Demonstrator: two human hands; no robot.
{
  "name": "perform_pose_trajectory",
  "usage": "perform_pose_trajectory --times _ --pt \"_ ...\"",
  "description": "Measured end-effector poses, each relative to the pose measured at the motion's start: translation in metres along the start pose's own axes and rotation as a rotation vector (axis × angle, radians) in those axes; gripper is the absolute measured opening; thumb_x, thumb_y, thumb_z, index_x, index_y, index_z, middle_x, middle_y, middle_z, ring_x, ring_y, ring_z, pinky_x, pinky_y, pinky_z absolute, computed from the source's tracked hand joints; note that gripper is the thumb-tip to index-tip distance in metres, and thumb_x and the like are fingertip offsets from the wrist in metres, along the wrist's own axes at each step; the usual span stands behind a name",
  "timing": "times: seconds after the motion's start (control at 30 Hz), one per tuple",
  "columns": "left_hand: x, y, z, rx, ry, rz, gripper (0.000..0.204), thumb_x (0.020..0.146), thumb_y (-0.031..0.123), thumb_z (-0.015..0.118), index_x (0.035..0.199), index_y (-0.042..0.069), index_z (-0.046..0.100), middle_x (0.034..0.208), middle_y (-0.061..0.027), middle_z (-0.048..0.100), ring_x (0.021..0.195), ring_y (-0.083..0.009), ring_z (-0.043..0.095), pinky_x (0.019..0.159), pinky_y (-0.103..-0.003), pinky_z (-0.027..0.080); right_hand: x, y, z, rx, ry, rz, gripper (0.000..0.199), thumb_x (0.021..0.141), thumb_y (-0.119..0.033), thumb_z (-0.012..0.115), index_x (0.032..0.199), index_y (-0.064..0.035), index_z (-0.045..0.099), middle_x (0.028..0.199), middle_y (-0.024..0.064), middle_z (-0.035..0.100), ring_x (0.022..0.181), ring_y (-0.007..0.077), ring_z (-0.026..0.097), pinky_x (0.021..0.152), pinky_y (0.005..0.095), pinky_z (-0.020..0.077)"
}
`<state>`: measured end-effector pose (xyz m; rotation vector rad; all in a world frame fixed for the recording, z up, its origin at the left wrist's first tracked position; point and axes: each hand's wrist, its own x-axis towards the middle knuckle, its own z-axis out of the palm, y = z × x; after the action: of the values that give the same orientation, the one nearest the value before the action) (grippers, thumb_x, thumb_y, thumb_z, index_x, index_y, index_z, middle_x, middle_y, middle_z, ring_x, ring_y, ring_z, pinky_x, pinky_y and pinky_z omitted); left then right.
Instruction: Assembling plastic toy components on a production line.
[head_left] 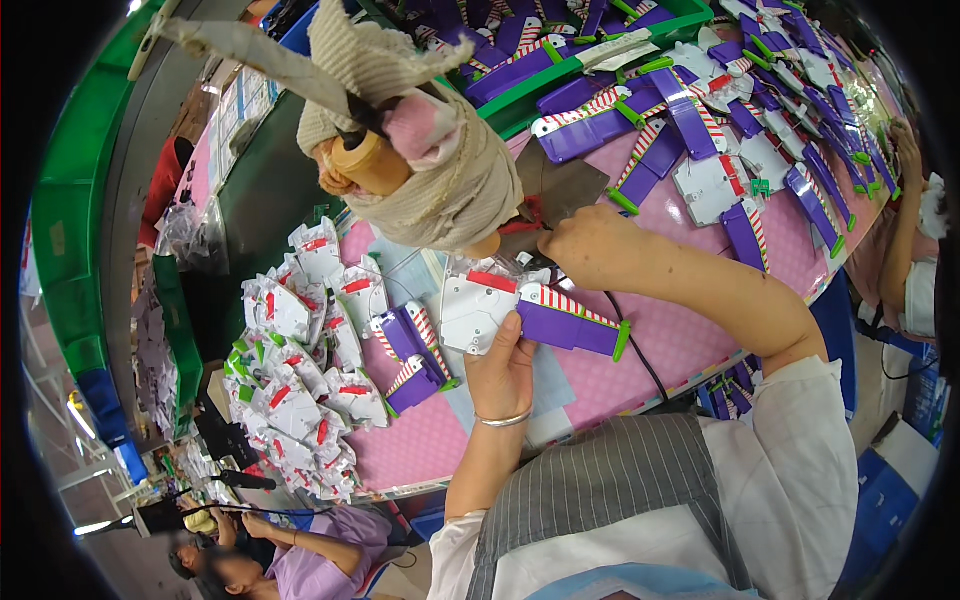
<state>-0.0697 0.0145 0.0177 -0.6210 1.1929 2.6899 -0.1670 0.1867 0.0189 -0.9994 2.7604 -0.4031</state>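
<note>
My left hand (505,370) grips a white plastic toy body shell (470,305) with a red strip, thumb on top. A purple toy wing (565,330) with red-and-white stripes and a green tip lies against the shell's right side. My right hand (598,250) is closed just above the wing's inner end, its fingers bent inward; what they hold is hidden. Left of my right hand, a bulky cloth-wrapped bundle (430,180) hangs over the shell's upper edge and covers part of the work area. Two purple wings (412,350) lie left of the shell.
White shells (300,370) are heaped on the pink tabletop (400,455) at left. Winged pieces (690,125) crowd the far right, and a green bin (600,60) at the back holds more. A black cable (640,350) crosses the table. Other people (320,555) sit at lower left and far right.
</note>
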Motion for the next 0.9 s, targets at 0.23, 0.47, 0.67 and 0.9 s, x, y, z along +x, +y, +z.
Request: perform_pose_trajectory --times 0.23,0.47,0.67,0.9 --pt "-0.001 -0.001 -0.001 0.013 0.005 -0.008 0.039 0.086 0.001 0.057 0.123 0.004 0.046 0.114 -0.0094 0.057 0.102 -0.0213 0.058 0.085 -0.036 0.051 -0.001 0.000 0.000 0.011 0.010 -0.001 0.016 0.070 -0.015 0.063 0.079 -0.0025 0.064 0.073 0.0160 0.065 0.069 0.0305 0.066 0.060 0.0401 0.0509" --pt "-0.006 -0.001 0.003 -0.034 0.007 0.018 0.037 0.086 0.000 0.058 0.122 0.005 0.047 0.114 -0.0086 0.057 0.103 -0.0208 0.058 0.086 -0.036 0.051 0.000 -0.001 0.002 -0.006 0.006 -0.041 0.020 0.069 -0.010 0.058 0.086 -0.0009 0.060 0.071 0.0177 0.064 0.067 0.0328 0.065 0.058 0.0415 0.0506" --pt "-0.055 -0.021 -0.024 0.101 -0.023 -0.183 0.048 0.085 -0.002 0.058 0.129 0.005 0.040 0.121 -0.0087 0.053 0.108 -0.0214 0.055 0.090 -0.036 0.048 -0.036 -0.020 0.006 -0.170 -0.128 -0.198 0.011 0.072 -0.014 0.057 0.078 -0.0065 0.062 0.066 0.0119 0.062 0.064 0.0264 0.063 0.059 0.0382 0.0480" --pt "-0.087 -0.014 -0.068 0.723 -0.231 0.029 0.063 0.082 0.000 0.061 0.138 0.007 0.032 0.127 -0.0105 0.043 0.112 -0.0223 0.050 0.087 -0.035 0.046 -0.051 -0.089 0.013 -0.795 -0.589 -0.196 0.013 0.075 -0.016 0.055 0.079 -0.0065 0.062 0.074 0.0095 0.063 0.073 0.0233 0.061 0.066 0.0392 0.0440"
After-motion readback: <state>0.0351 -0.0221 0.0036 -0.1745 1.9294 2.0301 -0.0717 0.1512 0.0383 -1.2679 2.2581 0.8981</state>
